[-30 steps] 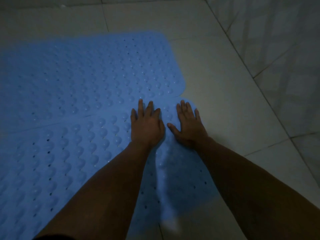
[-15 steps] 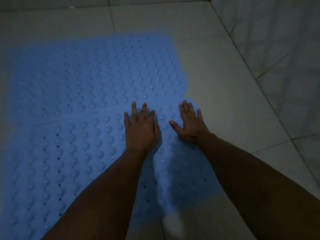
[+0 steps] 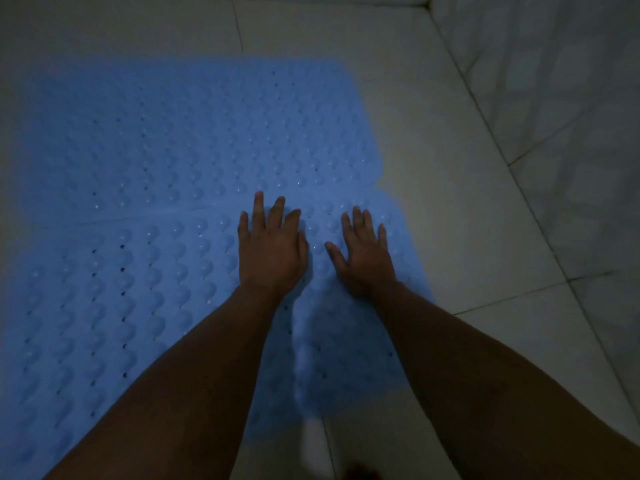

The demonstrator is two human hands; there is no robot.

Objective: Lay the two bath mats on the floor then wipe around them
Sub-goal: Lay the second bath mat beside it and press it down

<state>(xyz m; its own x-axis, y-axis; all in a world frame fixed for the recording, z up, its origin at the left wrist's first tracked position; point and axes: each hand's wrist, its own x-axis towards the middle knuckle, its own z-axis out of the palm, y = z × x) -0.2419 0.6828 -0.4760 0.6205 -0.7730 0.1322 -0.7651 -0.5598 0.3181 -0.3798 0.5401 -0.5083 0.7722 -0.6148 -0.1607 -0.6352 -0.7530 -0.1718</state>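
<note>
Two blue bumpy bath mats lie side by side on the pale tiled floor. The far mat stretches across the upper left. The near mat lies below it, and their long edges meet along a seam. My left hand rests flat on the near mat's far right part, fingers spread. My right hand presses flat beside it near the mat's right corner. A raised fold runs down the near mat between my forearms. Neither hand holds anything.
Bare floor tiles lie to the right of the mats. A tiled wall rises along the right side and meets the floor in a diagonal line. The room is dim.
Both hands stay flat on the near mat and shift slightly toward its left. The view has tilted so more floor beyond the far mat shows.
</note>
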